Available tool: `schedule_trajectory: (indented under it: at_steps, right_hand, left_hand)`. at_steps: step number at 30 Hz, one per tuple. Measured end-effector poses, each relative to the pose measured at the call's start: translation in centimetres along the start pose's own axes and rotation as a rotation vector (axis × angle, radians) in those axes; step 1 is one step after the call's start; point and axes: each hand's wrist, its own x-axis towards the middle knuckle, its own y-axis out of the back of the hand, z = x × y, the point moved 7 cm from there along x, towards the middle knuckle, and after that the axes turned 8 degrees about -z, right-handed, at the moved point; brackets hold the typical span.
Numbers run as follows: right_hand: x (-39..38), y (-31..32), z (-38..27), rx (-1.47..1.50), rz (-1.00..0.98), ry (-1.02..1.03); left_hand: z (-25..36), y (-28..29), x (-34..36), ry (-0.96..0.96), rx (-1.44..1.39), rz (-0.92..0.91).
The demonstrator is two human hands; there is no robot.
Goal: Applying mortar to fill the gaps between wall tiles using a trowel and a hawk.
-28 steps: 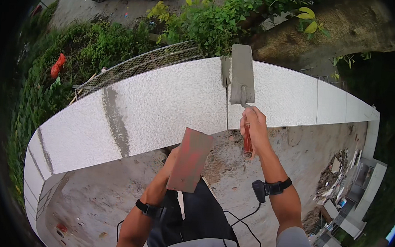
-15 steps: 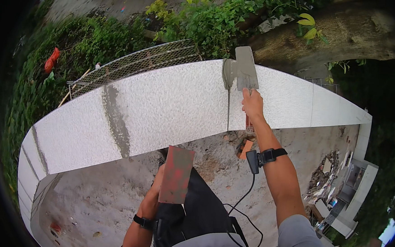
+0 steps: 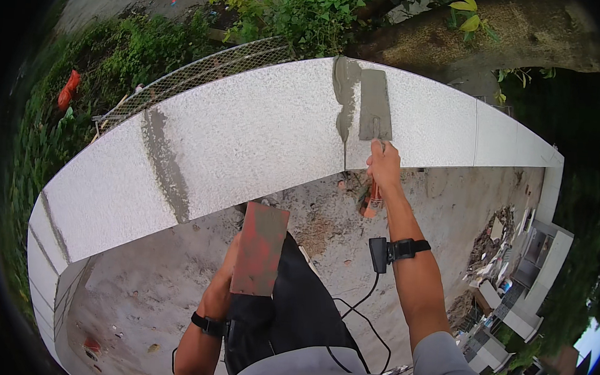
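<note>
My right hand (image 3: 384, 164) is closed round the handle of a plastering trowel (image 3: 376, 104). The trowel's flat grey blade lies over the white wall panel (image 3: 434, 120), just right of a joint. Wet grey mortar (image 3: 346, 87) covers the far part of that joint in an uneven strip, and a thin dark line continues to the near edge. Lower left, my left hand (image 3: 226, 255) holds up a reddish hawk board (image 3: 260, 250) smeared with grey. The board hides most of that hand's fingers.
Farther left, a second joint (image 3: 165, 162) carries a rough grey band. Beyond the wall are a mesh fence (image 3: 203, 78), shrubs and a thick trunk (image 3: 515, 42). Dusty ground (image 3: 143, 281) lies below on my side, with rubble (image 3: 492, 244) at the right. A cable hangs from my right forearm's strap.
The trowel has come back from the wall's far edge toward me. The mortar strip now reaches farther along the joint. The whole view has shifted slightly.
</note>
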Motion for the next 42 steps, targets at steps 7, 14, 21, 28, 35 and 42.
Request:
schedule_trajectory:
  at_steps: [7,14,21,28,35,42]
  right_hand:
    - [-8.2,1.2,1.8,-0.798,-0.021,0.285]
    - [-1.7,-1.5,-2.4,-0.875,0.027,0.275]
    - [6.5,0.3,-9.4,-0.911,0.201,0.318]
    - [-5.0,0.9,-0.5,0.153,-0.095,0.040]
    - [-9.5,-3.8,6.3,0.213,-0.159,-0.216]
    - [-4.9,1.2,3.4,-0.074,0.045,-0.015]
  left_hand:
    - [-0.4,-0.6,-0.5,0.110,-0.412,-0.011]
    - [-0.7,0.2,-1.1,0.169,-0.444,0.081]
    - [-0.5,0.6,-1.5,0.112,-0.517,0.114]
    - [-1.9,0.3,-1.5,0.154,-0.736,0.109]
    - [-1.9,-0.2,-1.7,0.179,-0.580,0.068]
    - [-1.7,-0.6,-2.5,0.195,-0.648,0.061]
